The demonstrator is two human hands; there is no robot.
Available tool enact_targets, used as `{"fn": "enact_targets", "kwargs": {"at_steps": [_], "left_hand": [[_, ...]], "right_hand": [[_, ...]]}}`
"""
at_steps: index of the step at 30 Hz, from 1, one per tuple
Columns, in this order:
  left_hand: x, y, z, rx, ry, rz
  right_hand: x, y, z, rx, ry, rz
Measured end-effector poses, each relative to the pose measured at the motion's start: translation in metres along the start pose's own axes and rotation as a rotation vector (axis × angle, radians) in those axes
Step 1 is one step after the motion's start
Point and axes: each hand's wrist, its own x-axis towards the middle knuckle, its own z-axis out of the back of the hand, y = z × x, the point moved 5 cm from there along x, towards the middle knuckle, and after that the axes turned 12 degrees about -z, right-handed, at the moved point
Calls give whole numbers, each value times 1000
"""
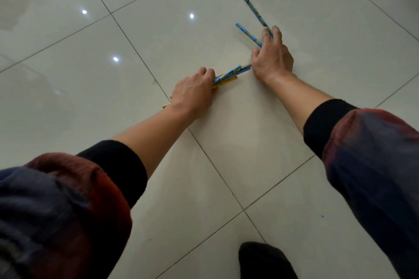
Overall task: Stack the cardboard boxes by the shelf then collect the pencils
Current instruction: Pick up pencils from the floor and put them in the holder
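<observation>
1. The left hand (pixel 192 93) is low over the floor, its fingers curled round a bundle of blue patterned pencils (pixel 231 73) together with a flat yellow piece (pixel 226 81); the bundle juts out toward the right hand, and a yellow end (pixel 166 105) shows behind the left wrist; whether the yellow piece is a pencil box or sleeve cannot be told.
2. The right hand (pixel 272 56) is down on the floor with fingers spread and fairly straight; its fingertips (pixel 276 29) press on two loose blue pencils, a far pencil (pixel 255 10) and a nearer pencil (pixel 247 33), which fan away from the hand; neither is gripped.
3. The tip of the left hand's bundle reaches just beside the right thumb; whether they touch cannot be told.
4. Both forearms are bare up to a black cuff (pixel 118 167) under a bunched sleeve of dark red and blue (pixel 374 154).
5. All of this lies on a glossy pale tiled floor (pixel 158 18) with thin dark grout lines and bright light reflections; a dark shoe toe (pixel 265 260) shows at the bottom edge.
</observation>
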Motion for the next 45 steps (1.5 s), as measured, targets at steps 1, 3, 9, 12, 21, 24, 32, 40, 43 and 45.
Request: {"fn": "enact_targets", "kwargs": {"at_steps": [1,3,9,12,21,24,32,40,43,45], "left_hand": [[-1,1,-1,-15,3,13],[-4,3,-2,-57,-3,52],[-15,18,10,-140,-77,244],[-22,29,17,-286,-87,420],[-72,61,32,-1128,-364,801],[-90,67,42,-1215,-423,856],[-163,119,78,-1225,-648,1041],[-292,203,154,-1270,-967,1041],[-337,221,176,-1282,-1072,1046],[-374,233,192,-1235,-1168,1087]], "right_hand": [[3,2,0,-1,3,-8],[5,5,4,5,-20,-19],[-14,3,7,52,-41,-101],[-32,15,6,23,45,-150],[-114,84,-5,-10,389,69],[-150,122,-12,224,651,150],[-238,216,-12,468,1115,322],[-330,284,-32,503,1568,32],[-374,312,-32,434,1714,-42],[-408,340,-26,421,1790,-91]]}}
